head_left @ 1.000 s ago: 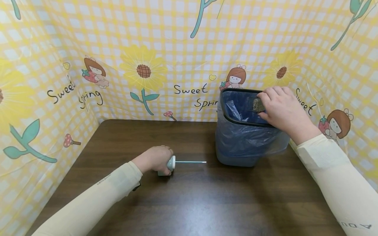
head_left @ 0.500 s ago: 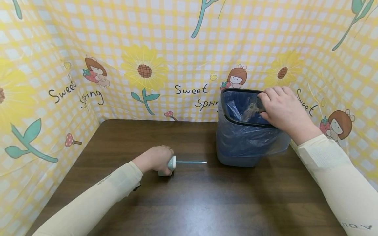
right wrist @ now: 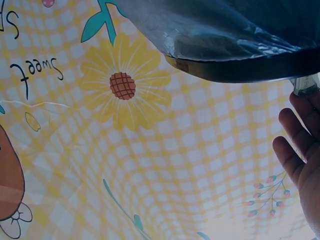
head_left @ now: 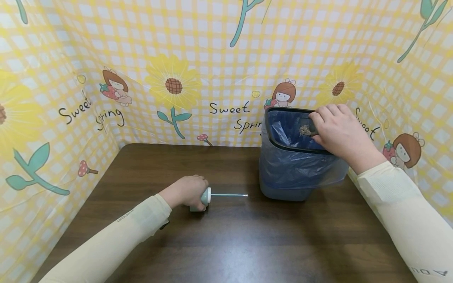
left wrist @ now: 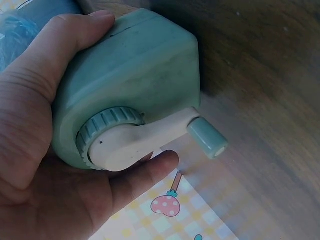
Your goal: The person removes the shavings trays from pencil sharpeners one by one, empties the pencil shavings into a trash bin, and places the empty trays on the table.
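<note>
I see left hand (head_left: 189,190) gripping sharpener (left wrist: 150,60) against palm, on tabletop (head_left: 226,239) between left edge and bin (head_left: 284,191) | right hand (head_left: 336,127) pinching small container (head_left: 312,125) at fingertips, over bin's mouth

Cream sleeves (head_left: 400,212) with dark lettering (head_left: 424,271)

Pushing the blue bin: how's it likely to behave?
The blue bin may tip if pushed high: its base looks narrower than its black rim. Probably light for its size, since the open top shows it hollow. The liner should be floppy; it hangs wrinkled outside.
</note>
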The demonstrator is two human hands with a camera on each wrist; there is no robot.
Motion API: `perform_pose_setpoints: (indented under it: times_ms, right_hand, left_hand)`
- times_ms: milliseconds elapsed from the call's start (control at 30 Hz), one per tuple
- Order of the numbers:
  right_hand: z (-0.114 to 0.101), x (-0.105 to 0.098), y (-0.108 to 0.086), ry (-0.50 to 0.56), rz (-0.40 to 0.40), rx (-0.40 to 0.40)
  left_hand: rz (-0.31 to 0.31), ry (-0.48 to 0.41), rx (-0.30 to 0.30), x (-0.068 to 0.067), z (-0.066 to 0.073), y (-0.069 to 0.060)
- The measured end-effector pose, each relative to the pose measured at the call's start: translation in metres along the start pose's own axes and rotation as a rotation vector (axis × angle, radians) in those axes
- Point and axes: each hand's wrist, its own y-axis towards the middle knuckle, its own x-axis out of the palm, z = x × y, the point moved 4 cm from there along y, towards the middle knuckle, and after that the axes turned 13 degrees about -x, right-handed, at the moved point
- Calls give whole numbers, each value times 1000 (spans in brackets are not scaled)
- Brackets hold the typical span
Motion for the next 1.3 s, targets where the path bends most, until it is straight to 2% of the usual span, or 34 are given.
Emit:
perform_pose_setpoints:
  times_ms: [533, 1067, 1300]
  right_hand:
    - [0, 0, 0, -31, -7, -41]
    - [0, 1, -1, -78, -69, -81]
    - [-3, 1, 0, -102, -45, -125]
  left_hand:
    - [-1, -3, -1, -3, 1, 1]
    - [-8, -10, -1, -3, 1, 1]
    - [-25, -18, -9, -2, 1, 1]
